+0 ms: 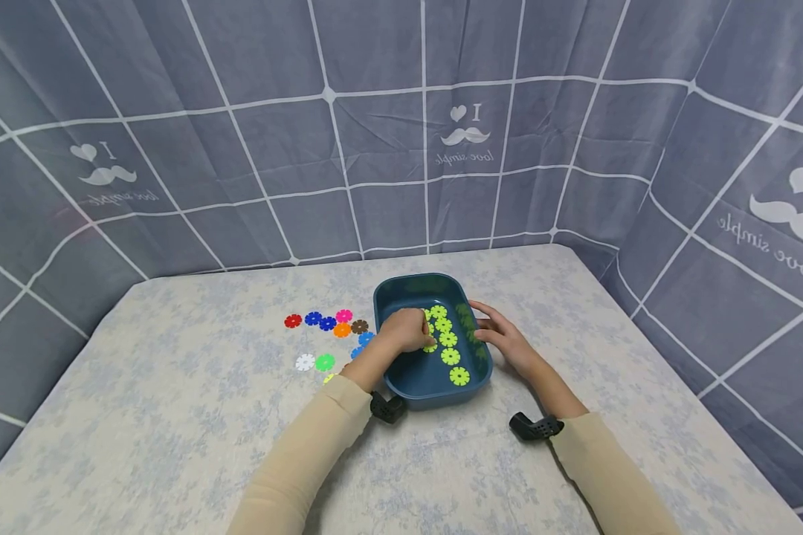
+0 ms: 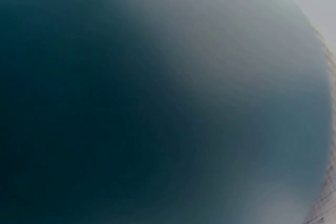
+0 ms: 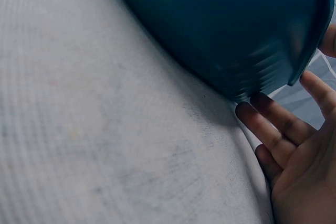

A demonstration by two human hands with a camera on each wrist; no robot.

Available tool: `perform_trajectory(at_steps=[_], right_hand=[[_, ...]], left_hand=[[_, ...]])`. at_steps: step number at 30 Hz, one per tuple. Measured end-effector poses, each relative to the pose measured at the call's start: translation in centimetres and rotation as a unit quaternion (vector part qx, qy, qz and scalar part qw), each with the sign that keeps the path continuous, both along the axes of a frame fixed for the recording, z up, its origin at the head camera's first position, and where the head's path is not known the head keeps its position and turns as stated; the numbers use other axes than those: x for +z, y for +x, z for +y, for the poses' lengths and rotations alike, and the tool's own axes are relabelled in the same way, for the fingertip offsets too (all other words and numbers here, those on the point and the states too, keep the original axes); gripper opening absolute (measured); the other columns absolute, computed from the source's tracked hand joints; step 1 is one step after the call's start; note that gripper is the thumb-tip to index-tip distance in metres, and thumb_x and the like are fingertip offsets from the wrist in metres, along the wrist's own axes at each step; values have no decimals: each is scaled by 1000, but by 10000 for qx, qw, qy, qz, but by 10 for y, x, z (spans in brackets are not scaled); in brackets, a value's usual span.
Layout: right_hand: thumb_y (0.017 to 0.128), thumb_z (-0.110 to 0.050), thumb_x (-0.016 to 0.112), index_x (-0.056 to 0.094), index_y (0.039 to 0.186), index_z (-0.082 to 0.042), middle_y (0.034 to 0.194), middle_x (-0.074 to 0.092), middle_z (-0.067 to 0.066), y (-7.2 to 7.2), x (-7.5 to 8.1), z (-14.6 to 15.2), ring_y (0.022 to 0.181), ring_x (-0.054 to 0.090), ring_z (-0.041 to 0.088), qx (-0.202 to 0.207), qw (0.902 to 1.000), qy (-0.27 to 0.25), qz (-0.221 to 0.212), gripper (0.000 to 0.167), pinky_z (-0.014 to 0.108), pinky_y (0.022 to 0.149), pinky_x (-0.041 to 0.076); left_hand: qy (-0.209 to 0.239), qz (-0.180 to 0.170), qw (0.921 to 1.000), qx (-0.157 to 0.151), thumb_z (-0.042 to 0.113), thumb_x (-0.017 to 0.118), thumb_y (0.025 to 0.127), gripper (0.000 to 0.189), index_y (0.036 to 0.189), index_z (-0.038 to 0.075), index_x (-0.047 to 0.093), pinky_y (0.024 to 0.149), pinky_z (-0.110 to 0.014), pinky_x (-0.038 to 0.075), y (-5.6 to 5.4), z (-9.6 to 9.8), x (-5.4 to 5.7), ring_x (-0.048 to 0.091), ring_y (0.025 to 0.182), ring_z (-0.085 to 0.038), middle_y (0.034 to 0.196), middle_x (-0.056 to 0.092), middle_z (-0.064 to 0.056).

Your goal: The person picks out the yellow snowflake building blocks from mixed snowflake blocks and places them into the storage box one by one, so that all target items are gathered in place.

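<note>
A dark teal plastic basin [image 1: 435, 402] stands on the table, with several yellow-green snowflake discs [image 1: 450, 357] on its floor, some in a row. My left hand [image 1: 404, 331] reaches over the near left rim into the basin. Its curled fingers pinch one yellow-green disc, partly hidden beneath the fingertips. On the right, my right hand [image 1: 508, 343] holds the basin's side. In the right wrist view, fingertips [image 3: 265, 102] touch the outer wall, and the thumb is at the rim. The left wrist view is a teal and grey blur that hides the hand.
Left of the basin lie loose snowflake discs: red [image 1: 293, 321], dark blue [image 1: 314, 319], pink [image 1: 344, 316], orange [image 1: 342, 330], brown [image 1: 359, 326], light blue, white [image 1: 305, 362], green [image 1: 324, 362] and yellow. A patterned cloth covers the table [image 1: 194, 386]. Grey-blue checked curtains [image 1: 375, 141] hang behind and beside it.
</note>
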State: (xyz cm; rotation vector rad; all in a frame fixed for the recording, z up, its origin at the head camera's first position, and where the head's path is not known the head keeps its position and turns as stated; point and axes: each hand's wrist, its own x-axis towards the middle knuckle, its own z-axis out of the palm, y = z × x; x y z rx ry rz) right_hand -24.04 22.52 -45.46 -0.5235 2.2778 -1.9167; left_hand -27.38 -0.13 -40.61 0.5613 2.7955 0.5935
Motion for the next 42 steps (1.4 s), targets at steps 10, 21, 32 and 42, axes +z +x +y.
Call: perform_trajectory(at_steps=[10, 21, 32, 42], right_hand=[[100, -12, 50, 29, 153, -10, 143, 43, 26, 0, -1, 1, 132, 40, 41, -24, 10000, 34, 15, 57, 60, 105, 31], [100, -12, 49, 29, 153, -10, 145, 41, 25, 1, 0, 1, 133, 38, 42, 11, 10000, 17, 15, 57, 61, 105, 30], [101, -12, 48, 28, 153, -8, 145, 39, 27, 0, 0, 1, 134, 37, 42, 54, 10000, 36, 71, 57, 61, 104, 31], [100, -13, 50, 28, 153, -10, 145, 41, 26, 0, 0, 1, 133, 39, 41, 3, 10000, -7, -6, 57, 60, 105, 30]], left_hand=[[-408, -123, 9990, 121, 31, 74, 88, 28, 69, 12, 66, 57, -29, 41, 2, 3, 2, 52, 59, -15, 63, 55, 1], [-678, -160, 9972, 262, 35, 69, 91, 26, 77, 13, 67, 59, -31, 44, 2, 5, 1, 54, 63, -16, 70, 59, 1], [-657, -59, 9975, 253, 35, 69, 92, 27, 75, 14, 66, 58, -30, 44, 3, 5, 0, 54, 62, -16, 68, 59, 1], [-440, -38, 9988, 224, 34, 69, 92, 25, 77, 14, 65, 58, -31, 43, 4, 3, 3, 55, 63, -16, 70, 59, 2]])
